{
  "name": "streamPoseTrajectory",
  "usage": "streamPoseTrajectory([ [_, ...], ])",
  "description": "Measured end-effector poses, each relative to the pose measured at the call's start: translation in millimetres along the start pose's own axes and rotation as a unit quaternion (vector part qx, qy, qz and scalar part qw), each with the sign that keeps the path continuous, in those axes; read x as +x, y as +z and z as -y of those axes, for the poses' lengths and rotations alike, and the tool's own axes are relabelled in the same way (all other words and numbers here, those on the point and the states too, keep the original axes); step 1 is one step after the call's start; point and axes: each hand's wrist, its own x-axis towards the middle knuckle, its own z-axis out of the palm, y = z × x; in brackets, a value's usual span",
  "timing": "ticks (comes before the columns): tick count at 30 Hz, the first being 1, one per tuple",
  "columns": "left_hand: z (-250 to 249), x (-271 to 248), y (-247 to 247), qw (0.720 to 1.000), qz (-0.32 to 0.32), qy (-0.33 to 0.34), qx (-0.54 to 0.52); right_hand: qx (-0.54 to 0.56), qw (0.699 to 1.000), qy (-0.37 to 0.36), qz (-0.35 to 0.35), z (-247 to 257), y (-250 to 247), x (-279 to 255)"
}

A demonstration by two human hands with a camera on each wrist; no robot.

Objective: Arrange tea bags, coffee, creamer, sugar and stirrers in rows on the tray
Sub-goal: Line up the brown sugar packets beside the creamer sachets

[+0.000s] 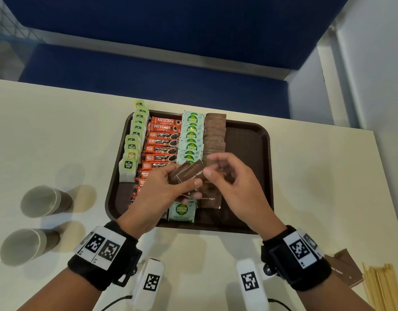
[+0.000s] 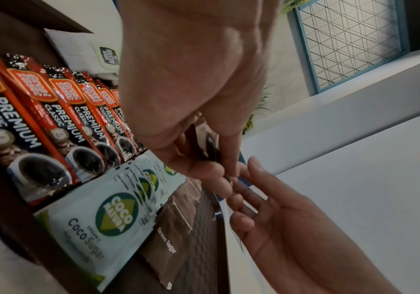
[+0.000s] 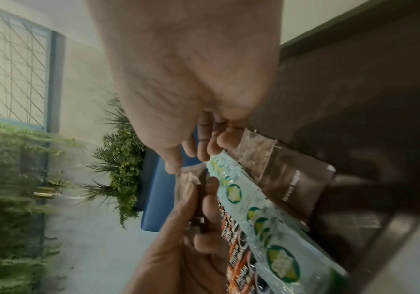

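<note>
Two cups [image 1: 40, 218] beside tray [image 1: 260, 140]; left hand [image 1: 162, 194] grips sugar packets [image 1: 186, 173], right hand [image 1: 233, 182] loose.

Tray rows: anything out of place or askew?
Yes. The top tea bag overhangs the tray rim onto the table. The stirrers lie off-tray by the right hand.

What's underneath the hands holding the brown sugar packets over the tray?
Below the left hand and right hand: a Coco Natura sachet, a Brown Sugar packet and coffee sticks on the tray. The rows' middle parts are covered.
</note>
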Motion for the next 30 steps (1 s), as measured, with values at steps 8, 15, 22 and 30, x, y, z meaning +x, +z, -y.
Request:
streamPoseTrajectory([
  [8, -5, 0, -6, 1.000, 0.003, -0.021, -0.013, 0.015, 0.997, 0.068, -0.019, -8, -19, 1],
  [15, -7, 3, -13, 0.999, -0.052, -0.008, -0.013, -0.018, 0.984, 0.176, -0.019, -48, -9, -30],
  [22, -7, 4, -9, 0.999, -0.053, -0.010, 0.001, -0.070, 0.981, 0.168, -0.065, -65, 11, -38],
  [30, -6, 2, -5, 0.999, -0.047, -0.017, 0.003, -0.118, 0.979, 0.138, -0.091, -61, 13, -39],
])
